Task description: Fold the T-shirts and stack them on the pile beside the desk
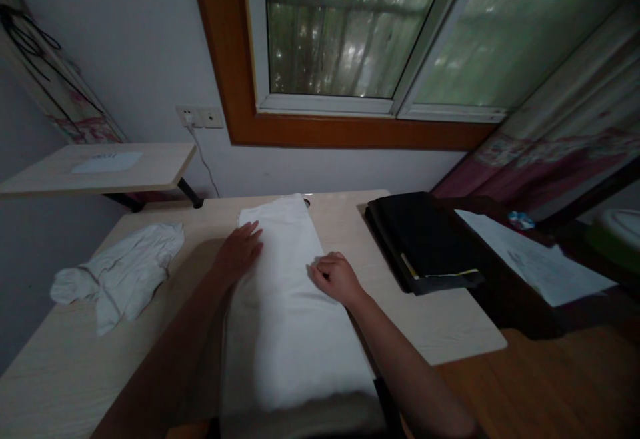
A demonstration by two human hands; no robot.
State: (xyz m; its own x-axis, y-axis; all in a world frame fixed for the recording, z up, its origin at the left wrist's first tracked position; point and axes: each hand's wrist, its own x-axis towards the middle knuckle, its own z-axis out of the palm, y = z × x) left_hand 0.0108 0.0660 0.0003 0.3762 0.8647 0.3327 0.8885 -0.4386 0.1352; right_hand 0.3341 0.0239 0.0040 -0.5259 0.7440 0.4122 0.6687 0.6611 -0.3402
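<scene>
A long white garment (293,286), shaped like folded trousers, lies lengthwise on the desk and hangs over its near edge towards me. It narrows at the far end. My left hand (241,250) rests flat along its left edge, fingers stretched and slightly apart. On the opposite edge, my right hand (337,277) is closed, with curled fingers at the cloth's border. What lies under those curled fingers is partly hidden. A second white cloth (127,269) sits crumpled on the desk to the left of my left arm.
The pale wooden desk (400,322) stands against a wall below a window (350,39). A raised shelf (160,159) with a paper is at the left. Dark folded fabric (425,236) lies at the right, beside a dark surface holding a white sheet (535,259).
</scene>
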